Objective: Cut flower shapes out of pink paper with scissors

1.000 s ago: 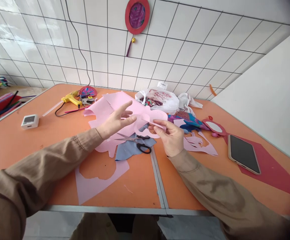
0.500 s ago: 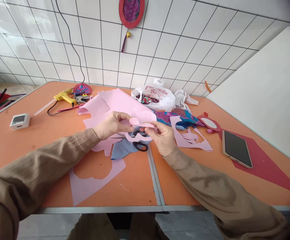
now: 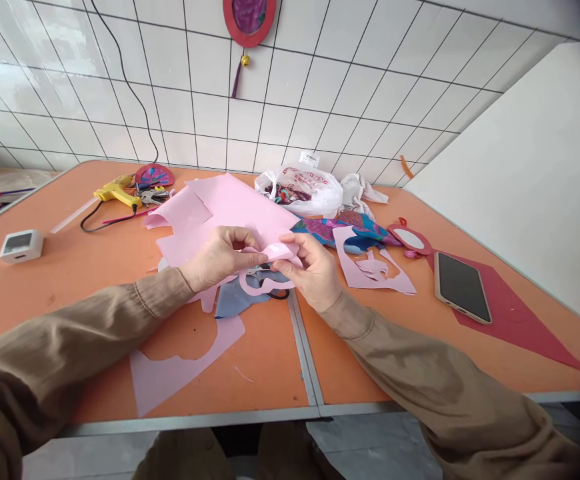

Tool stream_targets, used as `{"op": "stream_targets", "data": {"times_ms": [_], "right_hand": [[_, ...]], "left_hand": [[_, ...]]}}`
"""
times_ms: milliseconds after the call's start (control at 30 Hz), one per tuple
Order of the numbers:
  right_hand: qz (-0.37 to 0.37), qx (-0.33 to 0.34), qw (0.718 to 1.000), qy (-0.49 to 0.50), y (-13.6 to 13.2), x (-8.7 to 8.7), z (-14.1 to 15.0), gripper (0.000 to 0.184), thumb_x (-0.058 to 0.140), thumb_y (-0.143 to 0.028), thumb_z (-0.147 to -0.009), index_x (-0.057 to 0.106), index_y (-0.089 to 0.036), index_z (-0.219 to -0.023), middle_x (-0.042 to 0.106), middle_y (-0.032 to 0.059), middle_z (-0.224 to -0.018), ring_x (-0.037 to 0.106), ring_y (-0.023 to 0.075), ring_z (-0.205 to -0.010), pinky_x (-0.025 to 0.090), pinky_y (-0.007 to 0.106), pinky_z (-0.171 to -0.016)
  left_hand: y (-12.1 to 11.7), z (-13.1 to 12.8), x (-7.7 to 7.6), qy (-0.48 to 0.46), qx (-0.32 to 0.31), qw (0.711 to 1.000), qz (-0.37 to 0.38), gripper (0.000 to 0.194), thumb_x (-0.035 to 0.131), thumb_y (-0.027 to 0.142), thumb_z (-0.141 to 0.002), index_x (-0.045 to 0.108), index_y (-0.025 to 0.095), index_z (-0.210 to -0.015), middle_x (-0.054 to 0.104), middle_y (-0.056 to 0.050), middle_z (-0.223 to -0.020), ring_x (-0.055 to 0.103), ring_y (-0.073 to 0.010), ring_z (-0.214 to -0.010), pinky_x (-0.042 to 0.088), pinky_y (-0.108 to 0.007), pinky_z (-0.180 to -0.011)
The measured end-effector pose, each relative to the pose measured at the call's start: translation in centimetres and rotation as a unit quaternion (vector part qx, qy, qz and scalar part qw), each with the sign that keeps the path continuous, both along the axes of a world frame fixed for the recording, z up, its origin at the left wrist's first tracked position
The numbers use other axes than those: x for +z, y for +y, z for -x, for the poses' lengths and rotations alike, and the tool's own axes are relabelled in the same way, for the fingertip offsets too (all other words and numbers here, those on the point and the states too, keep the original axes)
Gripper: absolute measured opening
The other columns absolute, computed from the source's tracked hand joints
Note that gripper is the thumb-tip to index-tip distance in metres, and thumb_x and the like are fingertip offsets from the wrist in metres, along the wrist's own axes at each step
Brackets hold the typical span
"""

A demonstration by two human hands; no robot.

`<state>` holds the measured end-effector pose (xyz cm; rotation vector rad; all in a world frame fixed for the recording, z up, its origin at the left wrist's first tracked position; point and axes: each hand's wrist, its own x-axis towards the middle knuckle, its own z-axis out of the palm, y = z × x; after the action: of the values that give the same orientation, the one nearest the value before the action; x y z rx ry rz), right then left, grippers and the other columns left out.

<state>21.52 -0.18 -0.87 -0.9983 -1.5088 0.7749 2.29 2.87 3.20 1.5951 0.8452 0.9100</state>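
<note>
My left hand (image 3: 223,258) and my right hand (image 3: 314,272) meet over the middle of the table. Between thumbs and fingers, both pinch a pink felt-like cut-out (image 3: 254,289) with a wavy edge and an open middle. Its upper part is folded over at the fingertips, and one loop hangs below them. Beneath it lie scissors with a black handle (image 3: 281,294), partly covered, on a blue piece of material (image 3: 235,300). Behind my hands spreads a large pink sheet (image 3: 243,200). A pink offcut (image 3: 190,373) with a curved gap lies nearer the front edge.
A yellow glue gun (image 3: 118,192), keys (image 3: 151,195) and a white device (image 3: 21,246) are at left. At the back sits a white plastic bag (image 3: 320,193). Patterned cloth (image 3: 320,230), another pink offcut (image 3: 353,267) and a phone (image 3: 463,287) on red material (image 3: 515,313) lie right.
The pink cut-out's upper part is now folded over between my fingertips, and my right fingers have shifted on it. The whole view has moved slightly, so the table things appear further left.
</note>
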Motion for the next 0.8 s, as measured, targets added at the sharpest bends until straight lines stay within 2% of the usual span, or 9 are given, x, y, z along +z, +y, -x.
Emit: {"op": "stream_targets", "data": {"times_ms": [100,167,233,333,400,600,800], "right_hand": [[0.017,0.005,0.999,0.036,0.1,0.0,0.0,0.072,0.087,-0.039,-0.068,0.052,-0.022,-0.128,0.076,0.0082,-0.100,0.074,0.0254,-0.091,0.061,0.037,-0.080],[0.041,0.011,0.998,0.049,0.2,0.2,0.0,0.084,0.089,-0.042,-0.064,0.049,-0.022,-0.134,0.076,0.0103,-0.106,0.074,0.0278,-0.097,0.062,0.037,-0.080],[0.076,0.018,0.996,0.052,0.2,0.5,0.0,0.075,0.090,-0.045,-0.062,0.057,-0.021,-0.125,0.076,0.0092,-0.103,0.075,0.0288,-0.093,0.062,0.037,-0.075],[0.123,0.028,0.991,0.040,0.0,0.8,0.0,0.047,0.088,-0.048,-0.063,0.067,-0.019,-0.094,0.075,0.0046,-0.081,0.075,0.0262,-0.076,0.061,0.036,-0.069],[0.146,0.034,0.988,0.035,-0.2,1.0,0.0,0.042,0.088,-0.049,-0.062,0.069,-0.018,-0.083,0.074,0.0035,-0.072,0.074,0.0252,-0.071,0.060,0.036,-0.068],[0.177,0.034,0.983,0.043,-0.4,1.2,0.2,0.036,0.088,-0.045,-0.060,0.071,-0.018,-0.077,0.074,0.0024,-0.067,0.072,0.0225,-0.066,0.059,0.034,-0.067],[0.155,0.039,0.987,0.029,-0.3,1.1,0.2,0.027,0.082,-0.041,-0.067,0.071,-0.017,-0.070,0.073,0.0025,-0.064,0.070,0.0202,-0.063,0.057,0.032,-0.062]], "left_hand": [[0.0,0.0,0.0,-0.001,0.001,1.000,-0.014,0.028,0.083,0.031,-0.067,0.061,0.013,-0.065,0.060,0.000,-0.070,0.054,-0.0103,-0.062,0.043,-0.025,-0.056],[-0.1,0.0,0.0,0.006,0.000,1.000,-0.027,0.028,0.082,0.032,-0.068,0.062,0.013,-0.066,0.062,-0.002,-0.073,0.056,-0.0116,-0.064,0.044,-0.026,-0.058],[-0.1,0.0,-0.1,0.012,-0.001,0.999,-0.038,0.028,0.083,0.033,-0.069,0.062,0.013,-0.068,0.063,-0.003,-0.075,0.057,-0.0127,-0.066,0.045,-0.027,-0.058],[-0.2,0.1,-0.1,0.024,0.003,0.998,-0.063,0.026,0.081,0.031,-0.071,0.062,0.014,-0.067,0.064,-0.003,-0.077,0.058,-0.0132,-0.067,0.047,-0.028,-0.060],[-0.3,0.1,-0.2,0.031,0.005,0.996,-0.083,0.023,0.079,0.029,-0.073,0.061,0.015,-0.067,0.064,-0.003,-0.077,0.059,-0.0135,-0.069,0.047,-0.028,-0.061],[-0.6,0.0,-0.5,0.033,-0.009,0.993,-0.117,0.014,0.073,0.019,-0.076,0.060,0.016,-0.070,0.064,-0.002,-0.079,0.061,-0.0143,-0.073,0.049,-0.028,-0.063],[-0.8,-0.3,-1.0,0.013,0.001,0.991,-0.131,0.020,0.074,0.017,-0.075,0.054,0.018,-0.074,0.061,0.000,-0.080,0.059,-0.0136,-0.074,0.049,-0.027,-0.065]]}}
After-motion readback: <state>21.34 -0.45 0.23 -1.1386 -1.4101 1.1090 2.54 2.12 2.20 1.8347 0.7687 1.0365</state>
